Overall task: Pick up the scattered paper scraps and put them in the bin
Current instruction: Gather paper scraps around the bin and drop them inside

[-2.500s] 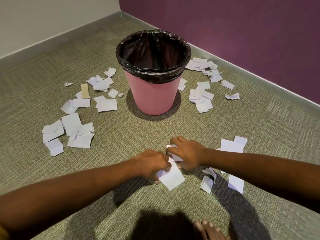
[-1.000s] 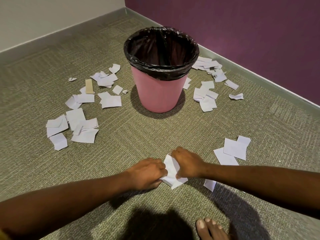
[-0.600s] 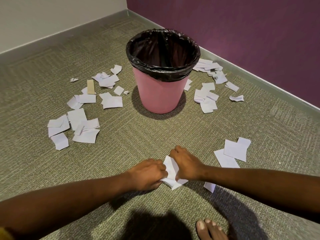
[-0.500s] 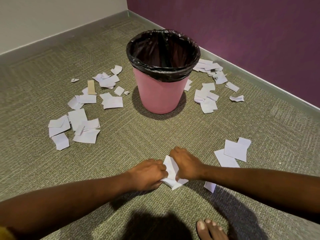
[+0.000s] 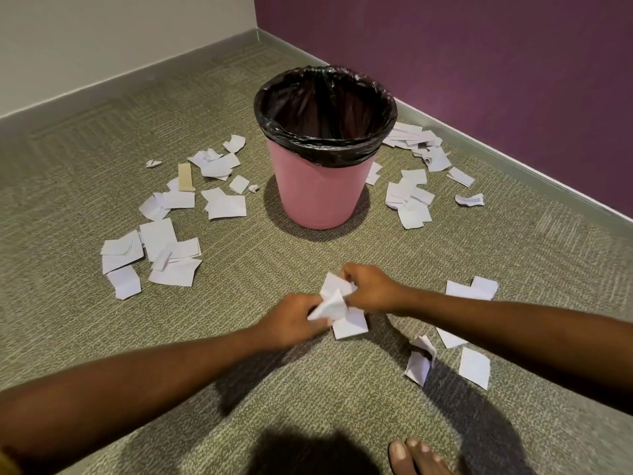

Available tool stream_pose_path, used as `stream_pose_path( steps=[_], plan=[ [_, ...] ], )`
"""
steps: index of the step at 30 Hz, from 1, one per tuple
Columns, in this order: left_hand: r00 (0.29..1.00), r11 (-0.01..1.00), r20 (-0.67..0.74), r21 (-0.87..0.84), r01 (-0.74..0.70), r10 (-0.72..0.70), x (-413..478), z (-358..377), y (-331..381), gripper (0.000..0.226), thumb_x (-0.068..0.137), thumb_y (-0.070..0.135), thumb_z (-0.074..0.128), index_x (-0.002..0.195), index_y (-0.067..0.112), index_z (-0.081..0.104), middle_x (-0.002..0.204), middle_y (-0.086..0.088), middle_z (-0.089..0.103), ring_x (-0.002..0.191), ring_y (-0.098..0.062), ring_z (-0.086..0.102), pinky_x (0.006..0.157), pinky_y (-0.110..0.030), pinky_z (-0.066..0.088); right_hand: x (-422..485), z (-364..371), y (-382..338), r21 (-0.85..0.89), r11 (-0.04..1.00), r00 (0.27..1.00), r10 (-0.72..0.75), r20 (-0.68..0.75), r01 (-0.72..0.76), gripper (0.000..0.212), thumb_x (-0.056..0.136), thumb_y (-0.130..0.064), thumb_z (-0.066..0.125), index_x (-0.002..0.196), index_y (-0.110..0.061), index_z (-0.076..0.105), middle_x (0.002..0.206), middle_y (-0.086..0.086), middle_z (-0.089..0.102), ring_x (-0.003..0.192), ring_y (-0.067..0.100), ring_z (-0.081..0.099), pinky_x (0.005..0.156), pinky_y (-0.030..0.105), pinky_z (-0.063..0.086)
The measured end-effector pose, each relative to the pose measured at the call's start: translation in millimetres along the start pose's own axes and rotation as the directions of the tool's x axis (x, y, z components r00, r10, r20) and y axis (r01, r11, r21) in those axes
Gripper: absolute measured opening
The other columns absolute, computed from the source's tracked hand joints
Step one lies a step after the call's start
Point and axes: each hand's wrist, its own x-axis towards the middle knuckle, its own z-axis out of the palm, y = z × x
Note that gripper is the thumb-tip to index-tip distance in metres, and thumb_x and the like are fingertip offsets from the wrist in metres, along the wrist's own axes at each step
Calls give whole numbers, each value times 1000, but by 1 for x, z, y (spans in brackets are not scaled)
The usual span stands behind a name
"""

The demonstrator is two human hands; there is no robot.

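Scraps, gathered bunch [image 5: 334, 299]: white paper pieces crumpled together between both hands, low over the carpet [image 5: 239, 389], in front of the bin and well apart from it. Left hand [image 5: 291, 320] has its fingers curled round the bunch's lower edge. Right hand [image 5: 371, 289] pinches the upper part, fingers curled. The two-handed hold likely presses loose sheets into one wad, so that none slips on the carry. One flat sheet [image 5: 351, 328] sits at the underside; whether it is held or lies on the carpet cannot be told.

Bin [image 5: 318, 197]: pink, upright, with a black liner [image 5: 322, 154] folded over the rim and the mouth open to receive. Its inside is dark and no paper can be made out there.

Scraps, not yet collected:
- a left group [image 5: 154, 255]
- a further group beside a tan strip [image 5: 185, 176]
- a right group [image 5: 409, 204] near the bin
- a pile along the purple wall [image 5: 423, 140]
- near pieces by the right forearm [image 5: 474, 366]

Most of the task remains.

Bare foot [image 5: 414, 457]: at the lower edge.
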Motion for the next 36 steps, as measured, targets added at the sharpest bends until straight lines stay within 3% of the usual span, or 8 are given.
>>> stream_pose_path(
  steps=[4,6,8,12,19,27,33,36],
  plan=[
    [959,848,-69,-487,208,-275,15,-30,26,26,101,25,73,125,18,71,105,-4,80,91,-22,74,71,-39,61,5,-45,-34,138,989,995,-34,-93,47,18,94,-4,72,108,-9,62,106,11,71,95,32,74,72,50,65],
    [954,669,-14,-716,200,-300,17,-51,47,26,103,21,69,128,17,69,110,-6,82,96,-25,76,71,-39,60,5,-66,-54,210,974,990,-57,-128,83,12,98,-6,71,108,-7,64,106,12,73,93,33,77,74,52,65],
    [966,603,-51,-789,116,-253,19,-75,65,25,105,21,66,130,20,67,114,-6,82,100,-27,76,75,-40,59,6,-87,-73,282,952,982,-73,-174,121,10,100,-9,69,109,-6,64,104,11,75,90,30,78,69,46,67],
    [956,567,-207,-822,-55,-207,16,-123,106,29,104,24,67,132,17,65,115,-5,81,104,-28,76,82,-48,63,-4,-131,-115,413,890,956,-78,-281,194,9,105,-19,68,105,-10,65,90,5,76,70,17,74,48,25,53],
    [889,510,-372,-837,-198,-265,36,-194,164,38,100,36,75,133,16,71,121,-6,81,114,-26,78,96,-50,64,-6,-189,-159,711,642,936,-30,-350,287,14,106,-24,68,99,-12,65,89,7,79,71,21,78,69,41,66],
    [908,341,-225,-935,-99,-352,69,-234,189,39,111,35,58,133,4,63,125,-18,74,110,-35,78,87,-55,66,21,-211,-158,868,461,950,143,-279,186,27,107,-11,61,132,-2,67,103,13,76,73,23,81,70,37,67],
    [934,226,-107,-974,-29,-341,80,-238,186,62,108,36,60,147,-9,42,143,-35,52,109,-50,74,91,-66,61,28,-218,-151,884,442,955,162,-248,154,14,109,-12,59,121,-6,61,110,20,69,75,29,82,79,41,68],
    [940,173,-72,-985,-14,-333,81,-239,184,63,106,36,64,140,-11,40,149,-39,41,115,-62,64,92,-69,59,31,-225,-145,880,451,952,177,-249,147,18,108,-10,60,124,-3,60,124,25,59,96,38,77,78,42,69]
  ],
)
